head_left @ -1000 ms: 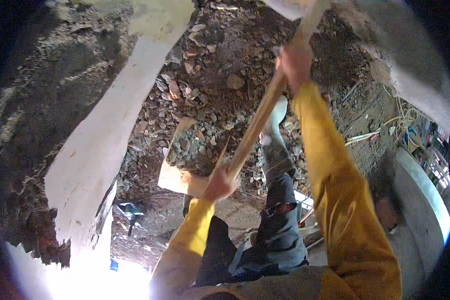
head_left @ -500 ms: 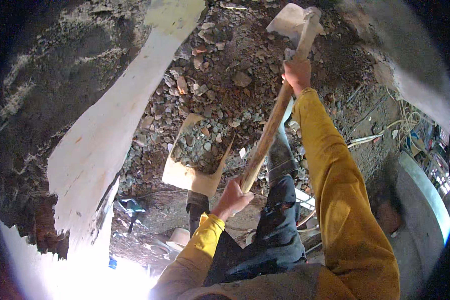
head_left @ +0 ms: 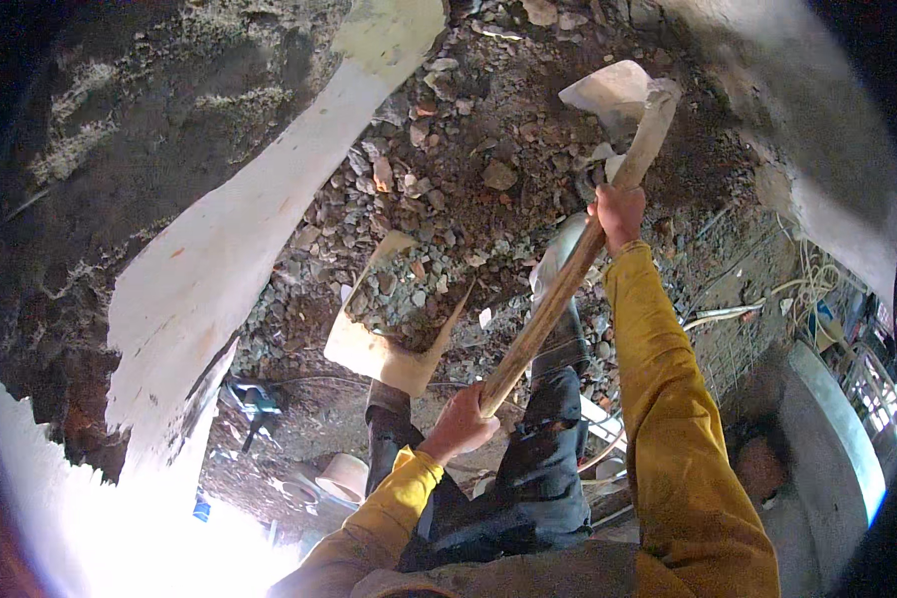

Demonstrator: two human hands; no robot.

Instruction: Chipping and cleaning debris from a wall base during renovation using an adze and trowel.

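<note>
Both my hands are wrapped round the wooden handle of a hoe that slants across the view from lower middle to upper right. My left hand closes on the handle's near end. Further up, my right hand grips it below the head. The broad metal blade is over the rubble at the far side; whether it touches is unclear. Left of the handle, a pale open-fronted scoop lies by my feet, partly filled with small stones. My boot stands on the rubble behind the handle.
A broken white-faced wall edge runs along the left. A grey wall rises at the right. Cables and pipes lie on the right, near a curved grey slab. A pale bucket-like container sits behind my legs.
The hoe and both hands appear lower in the picture, with the head and right hand shifted slightly right. The surroundings have shifted as well. Both hands keep their hold.
</note>
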